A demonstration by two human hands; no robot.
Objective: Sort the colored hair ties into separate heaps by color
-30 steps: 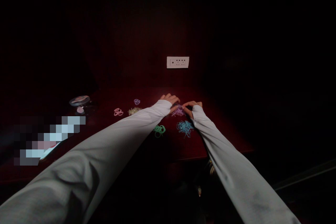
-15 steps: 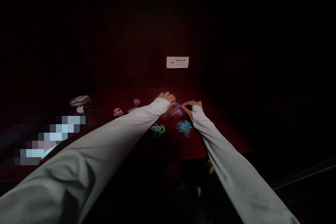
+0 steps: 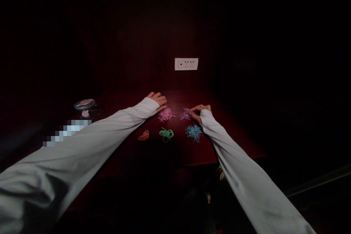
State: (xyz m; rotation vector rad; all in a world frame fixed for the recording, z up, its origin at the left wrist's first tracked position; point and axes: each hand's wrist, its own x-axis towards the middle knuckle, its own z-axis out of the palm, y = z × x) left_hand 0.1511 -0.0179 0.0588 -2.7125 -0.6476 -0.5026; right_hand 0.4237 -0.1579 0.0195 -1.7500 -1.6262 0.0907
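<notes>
My left hand is at the back of the dark red table, fingers loosely apart, just behind a pile of pink rubber bands. Nothing shows in it. Thumb and forefinger of my right hand are pinched together at the right edge of a pile of purple rubber bands, on what looks like a purple band. Nearer to me lie blue rubber bands, a loose heap of green rubber bands and a few orange rubber bands.
A clear round container with a lid stands at the table's left. A blurred, pixelated bright item lies before it, partly behind my left sleeve. A white wall socket is on the back panel. The table's front edge runs below the piles.
My left hand has moved left from the purple pile to the pink one. The pink and orange bands now show, while my left sleeve covers the bands further left. My right hand stays put.
</notes>
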